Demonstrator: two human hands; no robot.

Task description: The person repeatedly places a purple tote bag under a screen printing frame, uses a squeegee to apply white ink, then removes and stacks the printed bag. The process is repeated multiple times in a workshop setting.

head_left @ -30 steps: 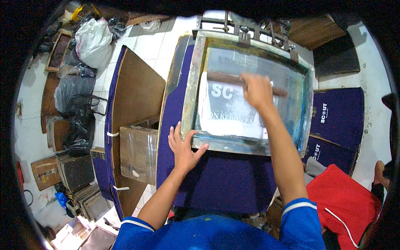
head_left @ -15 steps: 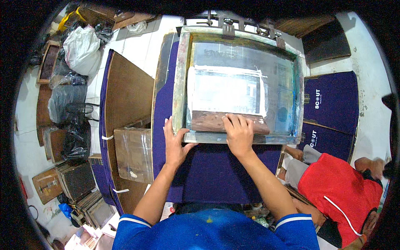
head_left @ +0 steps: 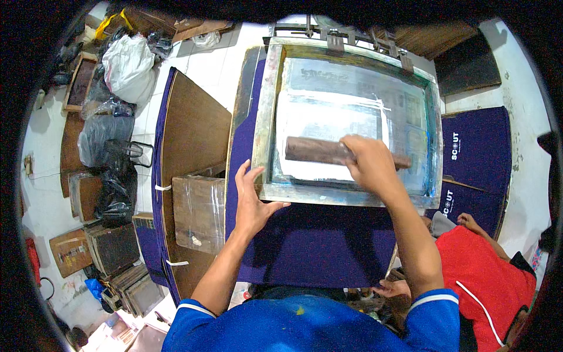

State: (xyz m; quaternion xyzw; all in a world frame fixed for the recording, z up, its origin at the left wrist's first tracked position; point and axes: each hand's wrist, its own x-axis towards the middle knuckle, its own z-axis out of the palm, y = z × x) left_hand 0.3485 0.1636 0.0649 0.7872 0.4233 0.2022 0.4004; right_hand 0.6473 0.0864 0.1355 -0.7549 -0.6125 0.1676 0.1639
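A wooden-framed printing screen (head_left: 267,117) lies over purple fabric (head_left: 328,240) in front of me. White ink (head_left: 328,117) covers a rectangle of its mesh. My right hand (head_left: 375,167) is closed over the right part of a brown wooden squeegee (head_left: 314,151), which lies crosswise on the inked area, its right end slightly nearer me. Fingers spread, my left hand (head_left: 251,205) rests against the frame's near left corner, thumb along the near rail. The squeegee's lower edge is hidden from me.
Metal hinge clamps (head_left: 335,42) hold the screen's far rail. To the left stand a tall brown board (head_left: 190,117) and a tape-wrapped carton (head_left: 199,211). Another person in a red shirt (head_left: 487,281) is close on my right, near purple printed panels (head_left: 478,146).
The squeegee has moved away from the near rail to the middle of the inked area, my right hand with it. My left hand stays at the corner. The co-worker has shifted.
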